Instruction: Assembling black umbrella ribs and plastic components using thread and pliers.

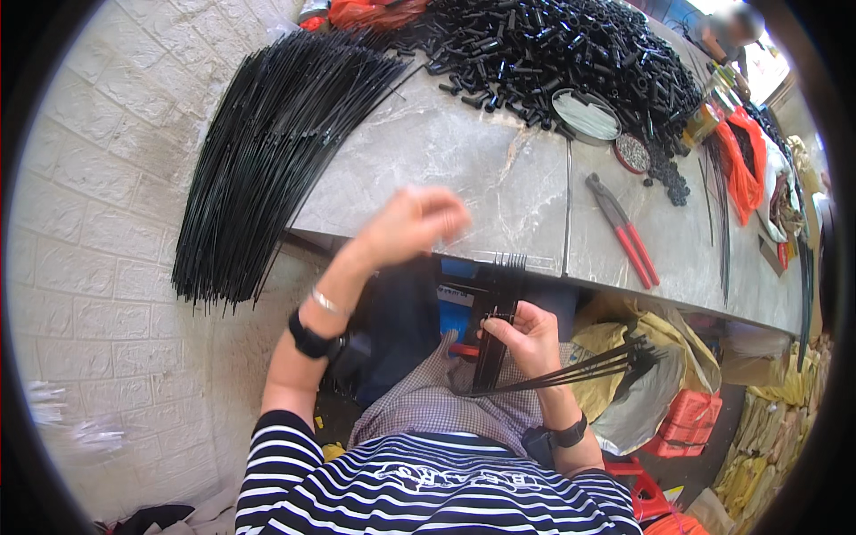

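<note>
Over at ten o'clock, a large sheaf of long black rods (276, 160) lies on the counter (428, 165), its lower ends jutting past the near edge. Just off the centre toward eleven, the left hand (415, 225) hangs above that edge, blurred, its fingers partly curled; whether it holds anything I cannot tell. Slightly right, toward four, a dark bundle of thin strips (495, 334) stands upright over the lap, fine tips spread at its top, and the right hand (526, 337) pinches it narrowly between thumb and fingers. From the lap, more thin black rods (571, 372) slant past the right wrist toward four (whether they join the pinched bundle is unclear). The step in hand appears to be steadying the bundle with the right while the left works free; the next move probably calls for a firm pinch and tips kept in line. At one o'clock rises a heap of short black pieces (553, 58), with a round tin of whitish strips (586, 116) at its near side toward two. Red-handled pliers (637, 254) lie near three, beneath a small dish of silvery bits (631, 153) toward two.
</note>
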